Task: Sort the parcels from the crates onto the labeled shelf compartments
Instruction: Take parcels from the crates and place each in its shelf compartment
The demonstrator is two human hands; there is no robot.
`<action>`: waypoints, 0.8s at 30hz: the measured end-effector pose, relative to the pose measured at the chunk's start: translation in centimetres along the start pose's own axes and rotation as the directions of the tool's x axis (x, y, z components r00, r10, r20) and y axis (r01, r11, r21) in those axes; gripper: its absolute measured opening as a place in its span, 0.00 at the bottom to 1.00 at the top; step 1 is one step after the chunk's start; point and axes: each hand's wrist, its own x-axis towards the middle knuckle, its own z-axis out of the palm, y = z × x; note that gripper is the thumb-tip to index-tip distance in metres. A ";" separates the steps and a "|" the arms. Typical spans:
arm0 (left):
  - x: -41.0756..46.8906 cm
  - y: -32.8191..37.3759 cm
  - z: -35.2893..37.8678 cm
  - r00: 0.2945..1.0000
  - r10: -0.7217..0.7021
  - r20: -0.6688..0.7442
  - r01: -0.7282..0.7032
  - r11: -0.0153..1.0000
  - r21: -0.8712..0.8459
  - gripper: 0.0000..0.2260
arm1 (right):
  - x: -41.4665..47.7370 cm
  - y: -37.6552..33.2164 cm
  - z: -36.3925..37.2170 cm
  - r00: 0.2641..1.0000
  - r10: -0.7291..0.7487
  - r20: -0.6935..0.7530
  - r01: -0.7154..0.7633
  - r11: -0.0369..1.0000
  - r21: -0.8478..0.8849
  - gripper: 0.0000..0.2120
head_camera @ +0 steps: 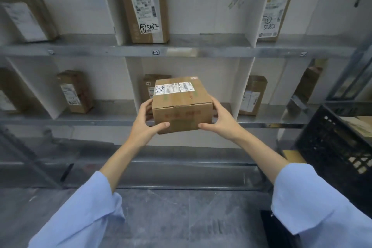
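Head camera: 1 cardboard parcel (181,106) sits between the 2 hands. The left hand (144,125) grips its left side and the right hand (222,122) its right, both thumbs on the near face. It is held in front of the shelf (120,51) compartment straight beyond the hands. The fingers behind the box are hidden, and the handwriting on its label is too small to read. It covers most of 1 rear parcel (148,83). On the shelf stand 3 parcels above the hands and 4 level with them, the rear one included, plus 1 blurred brown shape far right. 1 black crate (332,147), right of the right hand, is cut off.
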 end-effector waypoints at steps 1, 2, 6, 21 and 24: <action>-0.4 -0.3 -0.8 1.000 0.002 -0.005 -0.002 1.000 0.000 0.35 | -0.1 -0.4 0.8 1.000 -0.018 -0.006 0.018 1.000 -0.017 0.44; -0.9 -0.5 -1.6 1.000 0.003 -0.006 -0.003 1.000 0.002 0.34 | -0.2 -0.9 1.7 0.999 -0.031 -0.007 0.031 0.999 -0.026 0.45; -3.0 -1.0 -4.7 1.000 -0.012 -0.018 0.011 0.999 -0.037 0.34 | -0.9 -2.6 4.6 0.999 -0.031 0.029 0.032 0.999 -0.016 0.45; -8.9 -2.6 -11.8 0.998 0.032 -0.045 -0.033 0.999 -0.008 0.44 | -3.6 -7.7 11.8 0.997 -0.036 0.072 0.040 0.998 -0.053 0.54; -9.6 -2.8 -12.6 0.998 0.030 -0.051 -0.028 0.999 0.042 0.46 | -3.7 -8.2 12.5 0.994 -0.075 0.078 0.080 0.994 -0.073 0.51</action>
